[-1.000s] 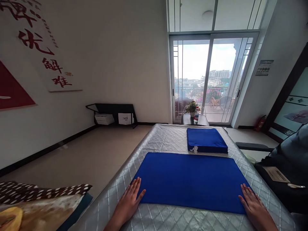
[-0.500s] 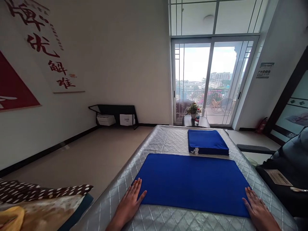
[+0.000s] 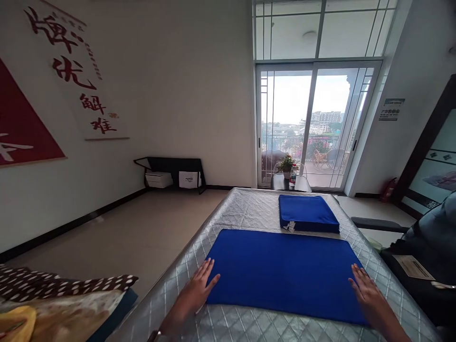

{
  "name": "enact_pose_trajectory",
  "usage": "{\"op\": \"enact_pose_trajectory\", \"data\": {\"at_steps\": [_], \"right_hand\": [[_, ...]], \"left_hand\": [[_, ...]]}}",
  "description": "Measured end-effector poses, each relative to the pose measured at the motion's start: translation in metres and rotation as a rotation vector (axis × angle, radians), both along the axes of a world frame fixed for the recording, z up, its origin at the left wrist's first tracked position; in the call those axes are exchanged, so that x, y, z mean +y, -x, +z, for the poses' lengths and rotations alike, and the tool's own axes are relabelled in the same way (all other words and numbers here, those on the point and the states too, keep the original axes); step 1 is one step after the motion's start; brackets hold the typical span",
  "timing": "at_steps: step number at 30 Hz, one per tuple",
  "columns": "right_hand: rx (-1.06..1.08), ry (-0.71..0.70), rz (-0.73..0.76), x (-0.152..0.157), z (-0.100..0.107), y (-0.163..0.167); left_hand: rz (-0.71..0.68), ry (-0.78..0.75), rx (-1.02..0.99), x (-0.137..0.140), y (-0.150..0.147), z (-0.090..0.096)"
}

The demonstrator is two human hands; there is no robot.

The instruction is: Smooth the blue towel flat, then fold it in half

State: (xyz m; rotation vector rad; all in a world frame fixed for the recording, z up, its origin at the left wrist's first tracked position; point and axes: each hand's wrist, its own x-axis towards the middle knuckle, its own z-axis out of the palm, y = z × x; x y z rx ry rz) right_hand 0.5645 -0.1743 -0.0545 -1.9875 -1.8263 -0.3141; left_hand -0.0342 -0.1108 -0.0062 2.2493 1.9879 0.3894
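Left hand [image 3: 200,285]: one, palm down, grip wide, fingers stretched straight over the near left edge of the blue cloth [image 3: 281,275]; I could not tell how firmly it pressed.
Right hand [image 3: 368,290]: one, palm down, grip likewise wide, fingers extended over the cloth's right edge.
Blue cloth: one, which I saw spread flat between the hands, on a silver quilted cover [image 3: 237,209].
Blue stack [image 3: 309,211]: one, squared, white tag [image 3: 289,226] at its near side, set just beyond the cloth, right of centre.
Plant [image 3: 286,164] and bottle [image 3: 292,175]: side by side, past the cover's far end, before the glass door [image 3: 285,109].
Dotted fabric [image 3: 60,286]: lay at lower left.
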Motion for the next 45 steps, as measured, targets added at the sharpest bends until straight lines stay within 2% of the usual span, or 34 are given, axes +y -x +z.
{"op": "enact_pose_trajectory", "data": {"at_steps": [3, 7, 11, 14, 17, 19, 26, 35, 38, 41, 45], "right_hand": [[0.039, 0.06, 0.146, 0.023, 0.032, 0.067], [0.122, 0.123, 0.3, 0.055, 0.058, 0.155], [0.107, 0.18, 0.364, 0.08, 0.05, 0.205], [0.014, 0.27, 0.342, 0.089, 0.031, 0.218], [-0.051, 0.324, 0.331, 0.09, 0.017, 0.219], [-0.047, 0.325, 0.34, 0.09, 0.013, 0.218], [0.002, 0.337, 0.342, 0.091, 0.017, 0.218], [0.012, 0.326, 0.332, 0.092, 0.013, 0.215], [0.032, 0.338, 0.287, 0.09, 0.014, 0.209], [0.06, 0.358, 0.223, 0.088, 0.016, 0.197], [0.059, 0.342, 0.158, 0.086, 0.014, 0.176]], "left_hand": [[-0.209, 0.062, -0.091, 0.008, -0.059, 0.021], [-0.44, -0.03, -0.153, 0.023, -0.143, 0.033], [-0.55, -0.173, -0.135, 0.041, -0.205, 0.017], [-0.588, -0.202, -0.104, 0.048, -0.228, -0.006], [-0.57, -0.16, -0.075, 0.048, -0.232, -0.022], [-0.561, -0.132, -0.072, 0.048, -0.231, -0.025], [-0.521, -0.107, -0.083, 0.048, -0.232, -0.021], [-0.522, -0.106, -0.071, 0.049, -0.231, -0.027], [-0.518, -0.097, -0.06, 0.05, -0.23, -0.028], [-0.472, -0.095, -0.048, 0.053, -0.224, -0.028], [-0.386, -0.06, -0.018, 0.058, -0.202, -0.024]]}}
